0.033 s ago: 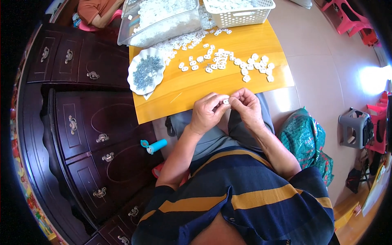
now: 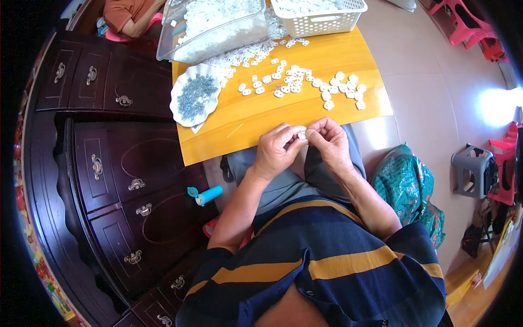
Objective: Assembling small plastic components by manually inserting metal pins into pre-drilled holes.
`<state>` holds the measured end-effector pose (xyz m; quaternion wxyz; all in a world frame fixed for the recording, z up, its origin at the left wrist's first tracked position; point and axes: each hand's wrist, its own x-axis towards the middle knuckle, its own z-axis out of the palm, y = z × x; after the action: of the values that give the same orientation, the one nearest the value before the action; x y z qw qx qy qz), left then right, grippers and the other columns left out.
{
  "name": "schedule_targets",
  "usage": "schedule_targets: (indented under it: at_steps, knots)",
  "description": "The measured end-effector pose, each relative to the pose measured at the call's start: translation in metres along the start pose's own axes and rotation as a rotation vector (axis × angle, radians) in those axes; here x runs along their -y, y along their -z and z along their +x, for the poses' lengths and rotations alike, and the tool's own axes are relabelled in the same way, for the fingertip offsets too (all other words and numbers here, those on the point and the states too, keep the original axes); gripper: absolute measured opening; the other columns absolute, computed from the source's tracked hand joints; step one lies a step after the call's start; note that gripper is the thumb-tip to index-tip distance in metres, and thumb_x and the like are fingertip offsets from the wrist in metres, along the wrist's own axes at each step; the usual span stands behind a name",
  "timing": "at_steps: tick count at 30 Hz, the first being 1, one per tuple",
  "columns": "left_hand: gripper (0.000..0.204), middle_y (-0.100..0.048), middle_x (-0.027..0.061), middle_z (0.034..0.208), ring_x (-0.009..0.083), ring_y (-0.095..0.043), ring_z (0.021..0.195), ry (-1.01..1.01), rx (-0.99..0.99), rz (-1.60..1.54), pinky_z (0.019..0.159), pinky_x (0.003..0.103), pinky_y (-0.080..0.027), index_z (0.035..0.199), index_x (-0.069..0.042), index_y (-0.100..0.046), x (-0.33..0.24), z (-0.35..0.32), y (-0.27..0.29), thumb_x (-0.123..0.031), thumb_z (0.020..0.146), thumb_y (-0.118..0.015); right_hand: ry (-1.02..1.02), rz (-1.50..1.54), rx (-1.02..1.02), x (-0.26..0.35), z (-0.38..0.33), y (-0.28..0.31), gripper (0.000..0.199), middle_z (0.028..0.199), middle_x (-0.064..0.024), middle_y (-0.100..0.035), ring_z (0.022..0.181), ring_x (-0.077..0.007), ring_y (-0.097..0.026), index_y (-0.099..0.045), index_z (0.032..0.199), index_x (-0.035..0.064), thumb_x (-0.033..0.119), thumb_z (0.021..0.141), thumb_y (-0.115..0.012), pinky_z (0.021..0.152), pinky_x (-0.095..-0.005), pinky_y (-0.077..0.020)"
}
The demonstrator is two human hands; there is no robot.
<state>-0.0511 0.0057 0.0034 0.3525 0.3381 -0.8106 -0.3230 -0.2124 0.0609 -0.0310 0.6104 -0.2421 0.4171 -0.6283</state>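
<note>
Together, both hands, left (image 2: 275, 152) and right (image 2: 329, 143), fingers curled, pinch small white piece (image 2: 301, 134).

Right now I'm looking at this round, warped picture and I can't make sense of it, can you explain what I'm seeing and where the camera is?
There is no machine here. The camera sits on a person's head and looks down, and its very wide lens bends straight edges near the rim. The striped shirt at the bottom is the wearer's own.

The left hand and right hand meet at the near edge of a yellow table, pinching one small white piece between the fingertips.

On the table lie many loose white pieces, a white scalloped dish of small grey metal parts, a clear tub of white pieces and a white basket. A dark wooden cabinet stands at the left, with a blue tube on the floor beside it. Another person is partly visible at the top left.
</note>
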Motion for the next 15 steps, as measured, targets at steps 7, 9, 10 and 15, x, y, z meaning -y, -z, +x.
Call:
schedule_targets:
  at_steps: [7,9,10,15]
  knots:
    - [0.043,-0.068,0.0118,0.095,0.0211,-0.068,0.070,0.109,-0.050,-0.045,0.065,0.032,-0.057,0.124,-0.003,-0.067,-0.002,0.007,0.010,-0.006,0.083,-0.082,0.127,-0.222,-0.072,0.011,0.003,0.005,0.008,0.085,0.0043,-0.064,0.076,-0.0026,-0.058,-0.064,0.100,0.0017,0.005,0.097,-0.070,0.070,-0.0198,-0.0475]
    - [0.037,-0.068,0.0122,0.095,0.0220,-0.068,0.068,0.169,-0.091,0.088,0.064,0.034,-0.056,0.122,-0.003,-0.068,0.009,0.013,0.015,-0.007,0.087,-0.078,0.155,-0.320,-0.098,0.018,0.007,0.012,0.009,0.084,0.0042,-0.065,0.075,-0.0026,-0.058,-0.064,0.102,0.0015,0.007,0.097,-0.070,0.070,-0.0201,-0.0480]
    - [0.034,-0.068,0.0121,0.096,0.0221,-0.068,0.068,0.179,-0.097,0.179,0.063,0.034,-0.055,0.121,-0.003,-0.068,0.016,0.016,0.020,-0.008,0.088,-0.077,0.177,-0.409,-0.124,0.022,0.008,0.013,0.010,0.083,0.0041,-0.065,0.074,-0.0027,-0.058,-0.065,0.103,0.0013,0.008,0.096,-0.070,0.070,-0.0205,-0.0484]
    - [0.020,-0.070,0.0139,0.102,0.0371,-0.068,0.092,0.147,-0.156,0.374,0.076,0.045,-0.055,0.110,-0.005,-0.071,0.042,0.029,0.037,-0.010,0.091,-0.071,0.254,-0.842,-0.180,0.054,0.018,0.025,0.009,0.076,-0.0025,-0.066,0.067,-0.0074,-0.059,-0.068,0.098,0.0021,0.010,0.094,-0.070,0.063,-0.0253,-0.0495]
